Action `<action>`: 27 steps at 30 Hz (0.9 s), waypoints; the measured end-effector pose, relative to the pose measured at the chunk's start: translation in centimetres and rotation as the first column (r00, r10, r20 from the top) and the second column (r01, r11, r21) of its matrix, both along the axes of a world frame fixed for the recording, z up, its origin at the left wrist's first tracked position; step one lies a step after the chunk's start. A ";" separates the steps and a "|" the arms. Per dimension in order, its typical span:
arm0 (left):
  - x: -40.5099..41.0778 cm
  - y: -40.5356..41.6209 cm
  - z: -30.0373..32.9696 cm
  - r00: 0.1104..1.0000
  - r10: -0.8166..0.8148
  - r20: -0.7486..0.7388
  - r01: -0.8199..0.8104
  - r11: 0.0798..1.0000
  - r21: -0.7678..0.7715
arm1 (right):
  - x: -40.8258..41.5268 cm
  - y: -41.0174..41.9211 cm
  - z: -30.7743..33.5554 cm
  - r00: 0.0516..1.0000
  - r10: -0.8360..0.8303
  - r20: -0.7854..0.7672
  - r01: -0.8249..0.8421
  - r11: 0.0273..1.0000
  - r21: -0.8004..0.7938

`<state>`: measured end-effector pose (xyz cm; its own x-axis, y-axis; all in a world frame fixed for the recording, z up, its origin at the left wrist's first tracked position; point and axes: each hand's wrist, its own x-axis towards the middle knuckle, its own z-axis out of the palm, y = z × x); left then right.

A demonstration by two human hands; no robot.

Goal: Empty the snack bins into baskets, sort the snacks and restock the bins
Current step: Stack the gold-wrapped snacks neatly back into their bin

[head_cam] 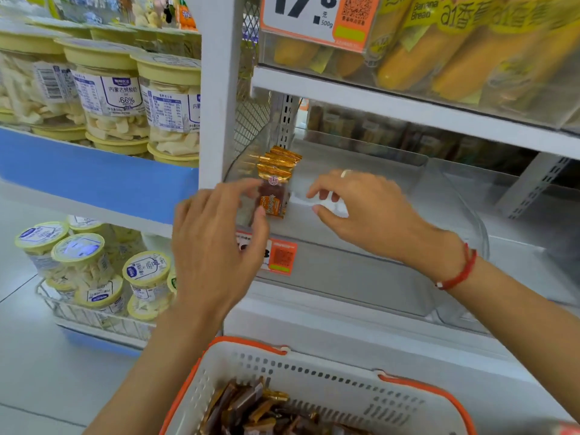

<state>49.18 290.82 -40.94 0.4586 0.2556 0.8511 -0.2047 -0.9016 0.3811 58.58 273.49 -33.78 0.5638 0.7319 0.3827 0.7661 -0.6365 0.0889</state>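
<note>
I am restocking: the clear plastic shelf bin [455, 215] in front of me is nearly bare, and a small row of gold-and-brown wrapped snack packets [276, 180] stands upright in its far left corner, against the bin wall. My left hand [216, 246] is up at that row, fingers loosely spread, thumb and forefinger either side of the front packet; I think they are just touching it to keep it standing, but my own fingers blur there and I cannot tell whether I am truly pinching it. My right hand [370, 211] reaches into the bin just beside the row, fingers curled downward with the tips on the bin floor, holding nothing that I can see. Below me, the white perforated plastic basket with orange rim [314, 365] holds a heap of the same brown and gold packets, so most of the stock is not yet back in the bin. Next I judge I need to drop a hand to the basket, gather a few packets facing one way, and stand them against the row without knocking it flat, which means one hand bracing the row.
</note>
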 end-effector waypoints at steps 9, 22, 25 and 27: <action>-5.8 -3.8 -9.0 0.230 -0.133 -0.964 0.393 0.919 -0.034 | -10.7 -9.0 -13.8 0.830 -0.276 -0.484 0.002 0.870 -0.492; -12.7 -6.0 -28.2 0.096 0.140 -0.985 0.335 0.928 0.165 | -15.5 -14.3 -39.9 0.575 -0.619 -0.535 0.264 0.759 -0.595; -12.8 -6.2 -29.9 0.213 0.182 -0.960 0.335 0.909 0.246 | -15.2 -14.6 -42.1 0.656 -0.607 -0.448 0.342 0.768 -0.541; -12.7 -6.2 -30.0 0.237 0.179 -0.955 0.327 0.911 0.252 | -14.8 -15.0 -43.2 0.761 -0.540 -0.360 0.347 0.807 -0.477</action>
